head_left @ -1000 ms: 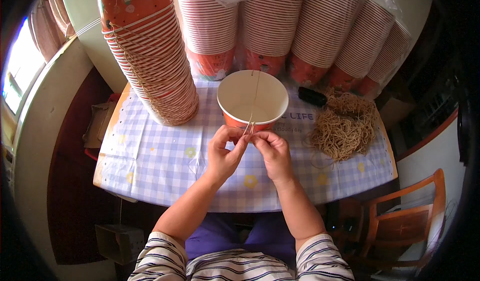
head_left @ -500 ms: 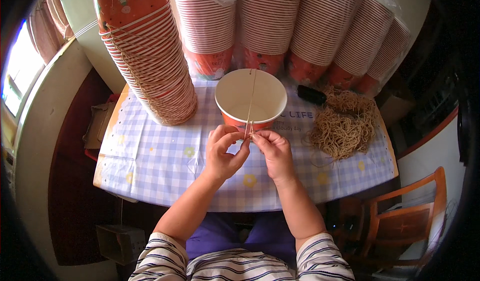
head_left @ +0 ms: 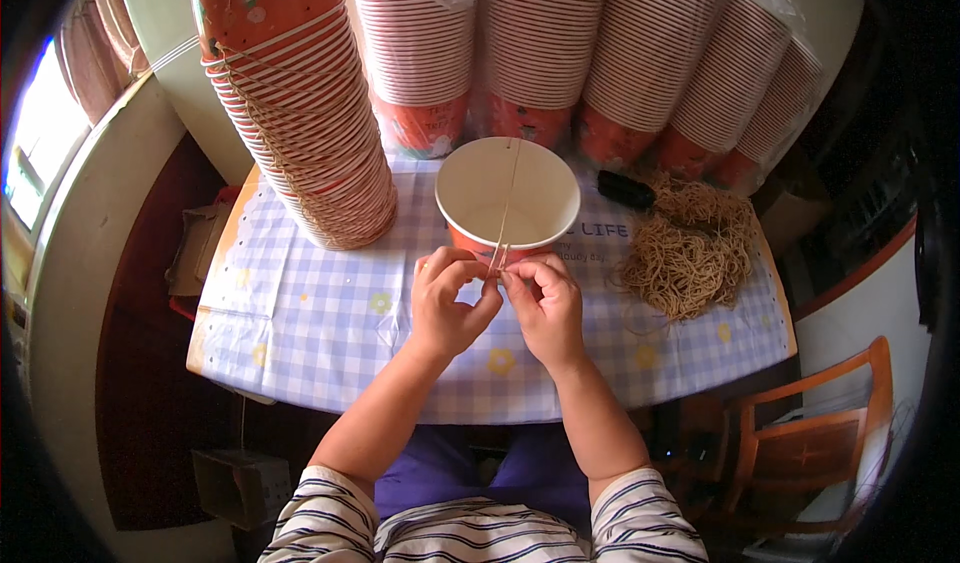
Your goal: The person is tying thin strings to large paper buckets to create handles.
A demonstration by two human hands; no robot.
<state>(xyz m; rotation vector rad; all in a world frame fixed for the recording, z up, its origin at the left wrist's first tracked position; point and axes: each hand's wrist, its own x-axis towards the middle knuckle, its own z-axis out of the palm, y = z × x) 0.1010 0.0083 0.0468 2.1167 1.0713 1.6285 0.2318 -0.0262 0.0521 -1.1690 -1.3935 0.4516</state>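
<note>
An orange paper bucket (head_left: pixel 470 199) with a white inside stands upright in the middle of the table. A thin tan string (head_left: pixel 512 188) runs from a hole in its far rim across the mouth to the near rim. There, my left hand (head_left: pixel 447 298) and my right hand (head_left: pixel 543 305) meet, each pinching the string between thumb and fingers. Loops of it show just above the fingertips against the bucket's near wall. The exact form of the knot or loop is too small to make out.
At the left leans a tall stack of orange buckets (head_left: pixel 300 113) with strings hanging along it. Several plastic-wrapped bucket stacks (head_left: pixel 545 53) line the back. A heap of tan strings (head_left: pixel 690 258) and a black object (head_left: pixel 625 190) lie right. A wooden chair (head_left: pixel 805 443) stands at the lower right.
The bucket has shifted slightly to the right. My hands stay at its near rim, with the right fingers moved a little closer over the string.
</note>
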